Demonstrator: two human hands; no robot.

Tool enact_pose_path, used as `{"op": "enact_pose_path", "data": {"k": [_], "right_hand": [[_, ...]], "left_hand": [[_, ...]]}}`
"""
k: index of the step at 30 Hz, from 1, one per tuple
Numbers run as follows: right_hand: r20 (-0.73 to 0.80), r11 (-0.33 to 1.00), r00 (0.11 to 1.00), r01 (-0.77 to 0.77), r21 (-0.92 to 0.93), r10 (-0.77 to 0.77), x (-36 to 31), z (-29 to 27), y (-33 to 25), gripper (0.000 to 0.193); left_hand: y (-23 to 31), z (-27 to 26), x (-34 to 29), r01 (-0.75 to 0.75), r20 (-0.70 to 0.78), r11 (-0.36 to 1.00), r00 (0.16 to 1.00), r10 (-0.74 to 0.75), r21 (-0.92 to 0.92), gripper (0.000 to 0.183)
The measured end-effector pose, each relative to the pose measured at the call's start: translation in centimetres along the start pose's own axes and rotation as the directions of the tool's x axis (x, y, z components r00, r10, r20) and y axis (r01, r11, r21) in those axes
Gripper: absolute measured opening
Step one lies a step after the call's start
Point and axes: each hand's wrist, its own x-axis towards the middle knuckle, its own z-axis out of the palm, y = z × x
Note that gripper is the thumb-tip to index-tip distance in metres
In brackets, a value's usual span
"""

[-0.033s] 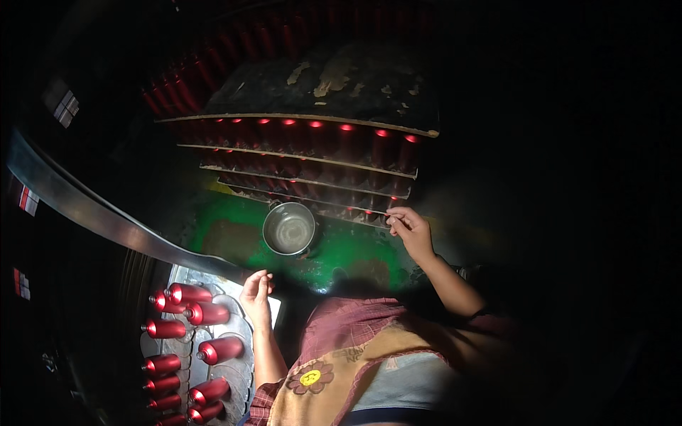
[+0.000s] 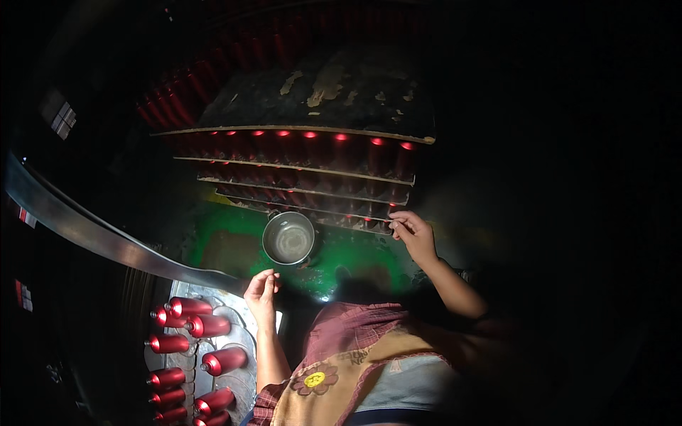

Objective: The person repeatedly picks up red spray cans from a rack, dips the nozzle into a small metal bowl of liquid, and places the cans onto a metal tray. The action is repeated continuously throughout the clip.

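My left hand (image 2: 261, 292) is raised beside the end of a conveyor, its fingers loosely bent and holding nothing that I can see. Nearest to it are shiny red metal bottles (image 2: 208, 326) lying on their sides in two rows on the conveyor (image 2: 231, 337). My right hand (image 2: 415, 236) hovers at the near right corner of a stack of boards, fingers half bent, thumb and forefinger slightly apart, nothing visible between them. On the floor between my hands and the stack stands a grey metal pot (image 2: 289, 238) with dark handles.
The stacked boards (image 2: 298, 167) carry more red bottles (image 2: 310, 145) in layers, under a worn dark top board (image 2: 334, 92). A curved metal rail (image 2: 121, 241) runs along the left side. The green floor (image 2: 348, 259) is scuffed. Darkness hides the right side.
The view has tilted slightly, so the stack, pot and bottles sit a little lower in the picture. My left hand has shifted slightly up and right; my right hand barely moves.
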Motion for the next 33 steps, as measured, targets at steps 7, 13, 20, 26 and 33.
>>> {"op": "enact_pose_path", "data": {"k": [7, 13, 20, 26, 33], "right_hand": [[-0.349, 0.957, 0.893, 0.243, -0.161, -0.285, 7.3, -6.7, -4.3, 0.020], [-0.591, 0.927, 0.790, -0.081, -0.365, -0.163, 14.0, -13.5, -6.7, 0.024], [-0.774, 0.934, 0.576, -0.050, -0.354, -0.263, 11.5, -16.7, -5.0, 0.015], [-0.895, 0.945, 0.422, -0.206, -0.252, -0.147, 11.3, -17.2, -6.3, 0.014], [-0.465, 0.897, 0.812, 0.152, -0.415, -0.353, 32.2, -21.6, -15.9, 0.032]], "left_hand": [[9.0, 12.2, 24.7, -0.302, 0.432, 0.949, 0.846, 0.311, -0.090, 0.023], [16.5, 31.1, 51.4, -0.582, 0.577, 0.810, 0.637, 0.511, -0.075, 0.035], [18.8, 48.2, 76.9, -0.641, 0.425, 0.710, 0.752, 0.504, 0.293, 0.025], [17.4, 52.3, 83.3, -0.566, 0.519, 0.811, 0.743, 0.422, 0.151, 0.017], [20.9, 51.9, 76.0, -0.374, 0.644, 0.925, 0.723, 0.251, 0.059, 0.025]]}}
